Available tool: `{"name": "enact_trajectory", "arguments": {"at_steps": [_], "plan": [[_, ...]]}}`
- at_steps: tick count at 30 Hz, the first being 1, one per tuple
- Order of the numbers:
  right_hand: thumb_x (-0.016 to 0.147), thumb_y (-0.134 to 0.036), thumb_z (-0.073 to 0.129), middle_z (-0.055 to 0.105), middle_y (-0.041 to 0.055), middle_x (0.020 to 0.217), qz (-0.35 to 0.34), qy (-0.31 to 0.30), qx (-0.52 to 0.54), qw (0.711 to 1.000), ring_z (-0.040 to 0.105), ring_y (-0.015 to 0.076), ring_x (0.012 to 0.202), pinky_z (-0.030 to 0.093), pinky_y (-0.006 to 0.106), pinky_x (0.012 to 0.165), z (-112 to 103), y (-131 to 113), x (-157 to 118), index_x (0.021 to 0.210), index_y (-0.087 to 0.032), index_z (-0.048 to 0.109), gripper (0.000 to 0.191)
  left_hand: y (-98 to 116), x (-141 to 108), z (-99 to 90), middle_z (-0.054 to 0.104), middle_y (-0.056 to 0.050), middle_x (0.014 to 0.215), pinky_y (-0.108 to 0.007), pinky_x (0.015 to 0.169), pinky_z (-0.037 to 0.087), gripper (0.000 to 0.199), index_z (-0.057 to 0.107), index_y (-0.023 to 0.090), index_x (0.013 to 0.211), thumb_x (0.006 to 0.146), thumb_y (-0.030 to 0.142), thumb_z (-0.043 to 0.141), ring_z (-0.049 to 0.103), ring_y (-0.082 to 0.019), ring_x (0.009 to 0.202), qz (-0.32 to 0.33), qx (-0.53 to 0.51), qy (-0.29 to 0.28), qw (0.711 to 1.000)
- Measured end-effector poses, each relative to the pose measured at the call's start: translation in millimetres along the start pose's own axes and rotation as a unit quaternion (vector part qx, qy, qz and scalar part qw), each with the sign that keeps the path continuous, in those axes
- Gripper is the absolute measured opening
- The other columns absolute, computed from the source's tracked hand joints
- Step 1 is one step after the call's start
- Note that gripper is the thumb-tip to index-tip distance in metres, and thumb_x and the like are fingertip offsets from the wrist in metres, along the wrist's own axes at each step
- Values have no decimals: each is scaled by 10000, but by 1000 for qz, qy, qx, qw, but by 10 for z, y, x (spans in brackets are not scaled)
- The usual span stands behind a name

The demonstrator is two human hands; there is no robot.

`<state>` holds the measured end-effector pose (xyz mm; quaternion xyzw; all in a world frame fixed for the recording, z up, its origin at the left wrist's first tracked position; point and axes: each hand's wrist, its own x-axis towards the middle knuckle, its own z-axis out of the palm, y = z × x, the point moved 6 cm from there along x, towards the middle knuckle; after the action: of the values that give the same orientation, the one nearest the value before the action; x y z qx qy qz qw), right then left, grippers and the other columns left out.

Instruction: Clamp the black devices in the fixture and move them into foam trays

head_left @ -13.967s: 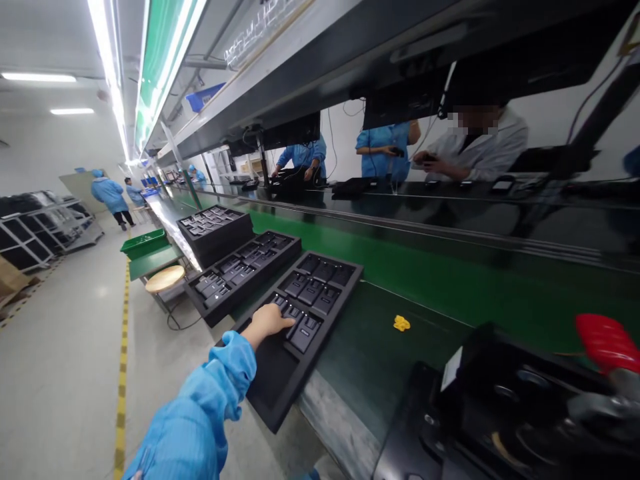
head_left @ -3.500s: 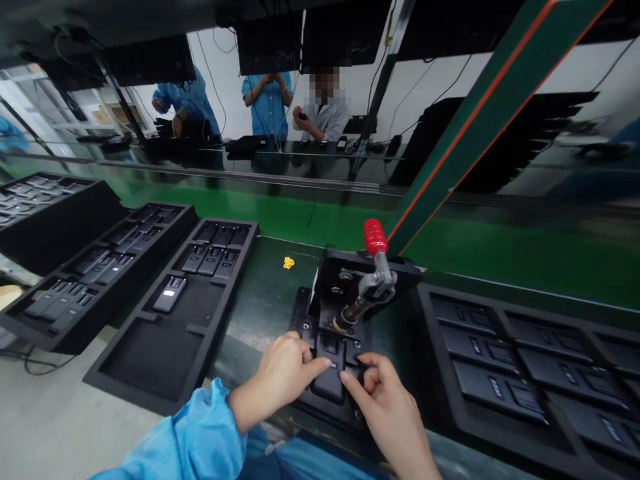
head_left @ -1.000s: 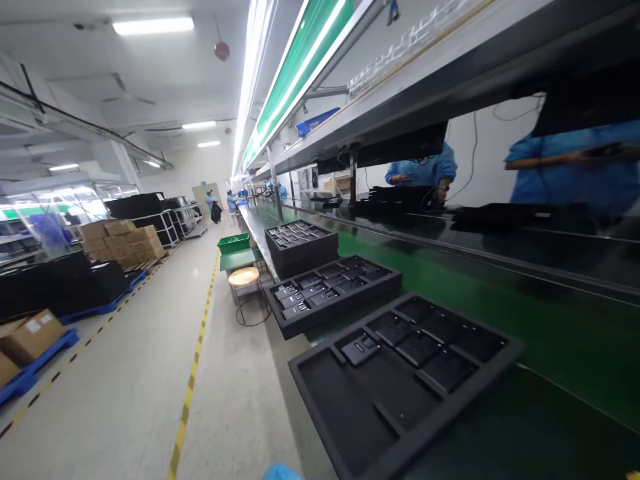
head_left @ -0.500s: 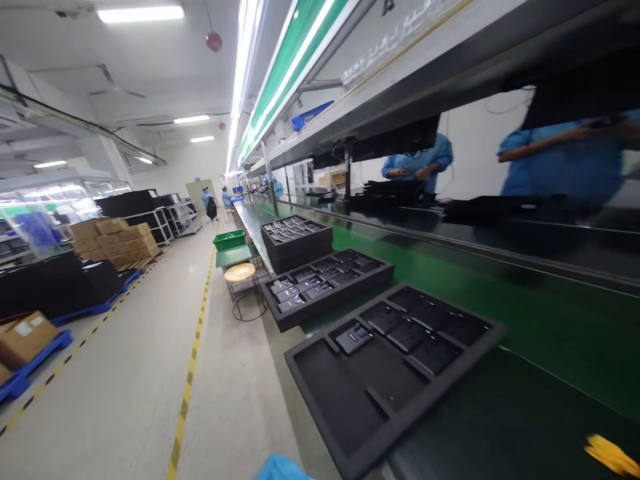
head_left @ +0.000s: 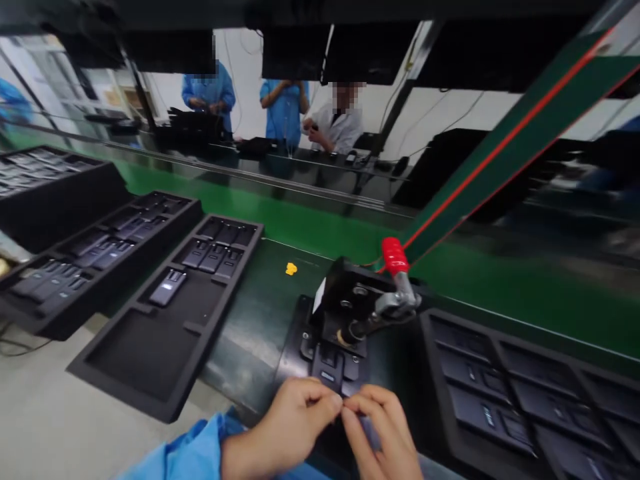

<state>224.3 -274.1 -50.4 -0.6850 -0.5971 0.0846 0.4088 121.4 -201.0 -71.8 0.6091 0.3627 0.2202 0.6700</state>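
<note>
My left hand (head_left: pixel 287 423) and my right hand (head_left: pixel 383 430) meet at the fingertips, low in the middle of the head view. Both are closed in a pinch; anything between the fingers is too small or hidden to name. Just beyond them a dark, flat rectangular device (head_left: pixel 329 373) with a small light label lies in a black toggle clamp fixture (head_left: pixel 345 300). The red-handled lever (head_left: pixel 395 257) of the clamp stands raised. Whether my fingertips touch the device's near end, I cannot tell.
Left of the fixture, a black foam tray (head_left: pixel 143 347) holds several similar devices. A second foam tray (head_left: pixel 187 210) and a stacked tray (head_left: pixel 65 207) stand farther left. Another filled tray (head_left: pixel 435 360) lies right. Small yellow pieces (head_left: pixel 291 269) rest on the green bench. Co-workers (head_left: pixel 285 110) stand across it.
The view has swung right from the aisle and trays to the clamp fixture. Both my hands have come into view, pinched together in front of it.
</note>
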Motion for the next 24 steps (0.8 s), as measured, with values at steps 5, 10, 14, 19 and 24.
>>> {"name": "enact_trajectory", "arguments": {"at_steps": [5, 10, 14, 19, 24], "plan": [[881, -286, 416, 486, 48, 851, 31, 14, -66, 997, 550, 197, 815, 485, 302, 731, -76, 166, 213, 804, -231, 533, 151, 106, -115, -96, 577, -26, 737, -247, 668, 435, 289, 664, 166, 841, 863, 319, 420, 518, -137, 700, 121, 114, 71, 984], [886, -322, 374, 493, 62, 818, 32, -10, -120, 992, 546, 201, 774, 485, 316, 703, -9, 381, 479, 796, -203, 506, 199, 203, -281, -27, 651, -65, 911, -334, 856, 484, 217, 620, 165, 974, 876, 179, 427, 560, -190, 942, 368, 342, 128, 855], [901, -312, 348, 519, 55, 796, -3, -60, -148, 987, 555, 194, 749, 482, 314, 696, 100, 432, 539, 801, -196, 536, 242, 98, -292, 9, 661, -44, 1001, -375, 1005, 411, 201, 594, 162, 991, 880, 178, 427, 507, -188, 1128, 398, 390, 131, 820], [936, -272, 312, 561, 77, 889, -100, -56, -209, 971, 557, 179, 741, 476, 282, 657, 102, 350, 547, 910, -180, 591, 295, 56, -289, 0, 668, -12, 1018, -352, 1037, 381, 188, 591, 178, 978, 886, 193, 427, 524, -163, 1122, 402, 399, 139, 812], [934, -166, 280, 562, 89, 806, -250, -22, -307, 918, 518, 179, 654, 409, 274, 539, 88, 64, 607, 794, -161, 621, 368, 119, -321, -13, 680, -10, 961, -346, 1004, 421, 191, 597, 163, 934, 889, 213, 418, 562, -167, 1068, 440, 401, 162, 787]]}}
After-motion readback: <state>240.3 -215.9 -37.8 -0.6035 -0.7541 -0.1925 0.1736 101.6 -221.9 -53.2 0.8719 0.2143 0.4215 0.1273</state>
